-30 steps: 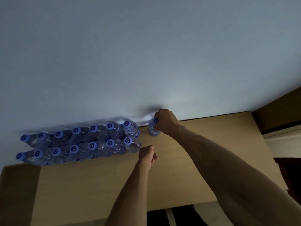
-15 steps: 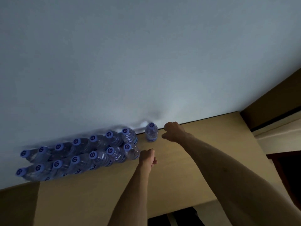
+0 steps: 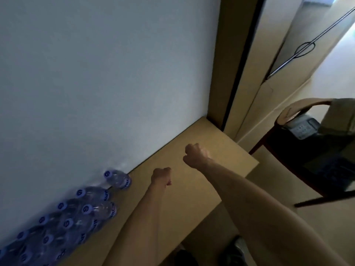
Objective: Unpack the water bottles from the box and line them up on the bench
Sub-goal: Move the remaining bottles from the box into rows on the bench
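Bench (image 3: 201, 189) (tan) against pale wall (image 3: 105, 73)

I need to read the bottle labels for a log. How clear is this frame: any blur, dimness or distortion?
Head view: dim overall; the water bottles smear toward the lower left corner, labels unreadable, only cap logos show. Wide-angle bending tilts the wall and the bench. Brighter light enters at upper right.

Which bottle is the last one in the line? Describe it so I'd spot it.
Follow the pale wall down to the wooden bench. At the right end of the bottle rows stands one bottle, alone, with no partner in front.
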`<state>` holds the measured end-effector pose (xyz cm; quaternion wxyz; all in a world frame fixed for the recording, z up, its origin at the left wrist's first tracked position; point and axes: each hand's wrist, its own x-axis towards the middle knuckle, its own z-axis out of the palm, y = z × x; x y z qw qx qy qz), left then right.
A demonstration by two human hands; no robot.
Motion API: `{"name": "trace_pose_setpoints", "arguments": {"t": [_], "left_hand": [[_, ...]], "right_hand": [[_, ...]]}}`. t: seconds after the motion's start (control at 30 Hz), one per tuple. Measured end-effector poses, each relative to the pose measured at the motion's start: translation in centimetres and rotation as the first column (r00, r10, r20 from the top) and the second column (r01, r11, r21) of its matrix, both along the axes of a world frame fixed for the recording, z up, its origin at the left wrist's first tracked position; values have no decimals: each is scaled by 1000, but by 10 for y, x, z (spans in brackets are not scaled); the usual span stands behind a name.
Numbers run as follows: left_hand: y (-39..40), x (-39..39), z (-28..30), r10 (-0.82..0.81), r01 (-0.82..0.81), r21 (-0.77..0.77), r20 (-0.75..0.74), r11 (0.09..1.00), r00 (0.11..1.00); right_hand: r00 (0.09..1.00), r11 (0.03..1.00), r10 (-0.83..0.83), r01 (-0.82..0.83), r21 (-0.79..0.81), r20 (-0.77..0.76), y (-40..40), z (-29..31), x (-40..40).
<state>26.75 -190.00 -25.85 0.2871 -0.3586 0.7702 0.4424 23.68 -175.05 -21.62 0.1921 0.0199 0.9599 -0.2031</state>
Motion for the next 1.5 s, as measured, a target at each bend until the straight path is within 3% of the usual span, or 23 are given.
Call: {"name": "trace_pose_setpoints", "arguments": {"t": [0.1, 0.2, 0.5, 0.63, 1.0, 1.17, 1.37, 1.5], "left_hand": [[49, -17, 22, -165, 156, -154, -48, 976, 985], [114, -32, 37, -248, 209, -271, -118, 940, 961], [380, -18, 52, -447, 432, -118, -225, 894, 866], [477, -2, 52, -576, 586, -16, -212, 810, 790], [646, -16, 16, -770, 770, -104, -221, 629, 599], [722, -52, 0, -823, 797, -221, -234, 563, 517], [798, -95, -15, -872, 849, -224, -239, 478, 428], [826, -123, -31, -870, 833, -265, -238, 486, 432]], "right_hand": [[993, 993, -118, 117, -26, -19, 87, 8, 9], [969, 967, -246, 244, -71, -14, 174, 8, 27], [838, 836, -546, 542, -89, -24, 400, 12, 102], [752, 754, -657, 655, -55, -57, 478, 17, 128], [516, 515, -855, 856, -35, 54, 639, 0, 175], [538, 538, -842, 843, -7, 43, 696, -17, 136], [570, 572, -819, 820, 12, 66, 765, -36, 82], [592, 592, -801, 806, -32, 88, 791, -55, 49]]}}
